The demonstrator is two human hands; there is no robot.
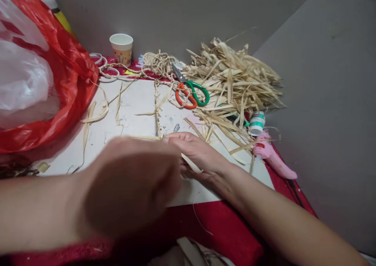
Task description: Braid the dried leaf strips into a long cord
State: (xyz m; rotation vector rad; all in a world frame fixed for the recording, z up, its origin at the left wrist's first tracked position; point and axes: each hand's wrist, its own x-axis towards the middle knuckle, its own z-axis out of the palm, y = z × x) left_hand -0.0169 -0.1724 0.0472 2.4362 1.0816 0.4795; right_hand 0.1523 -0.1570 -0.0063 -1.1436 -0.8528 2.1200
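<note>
My right hand (194,150) pinches the near end of a thin braided straw cord (157,109), which runs away from me over white boards. A loose pale straw strip (192,164) pokes out by its palm. My left hand (135,184) is close to the camera and smeared by motion, overlapping the right hand's fingertips from the left. Its fingers cannot be made out. Another flat strip (143,137) shows just above the left hand, leading to the cord's end. Farther along, the cord joins a tangled heap of braid (158,62) at the back.
Scissors (192,96) with orange and green handles lie beside a large straw pile (235,74). At right are a white-and-teal roll (257,123) and a pink glue gun (273,156). A paper cup (121,49) stands behind; a red plastic bag (73,74) fills the left.
</note>
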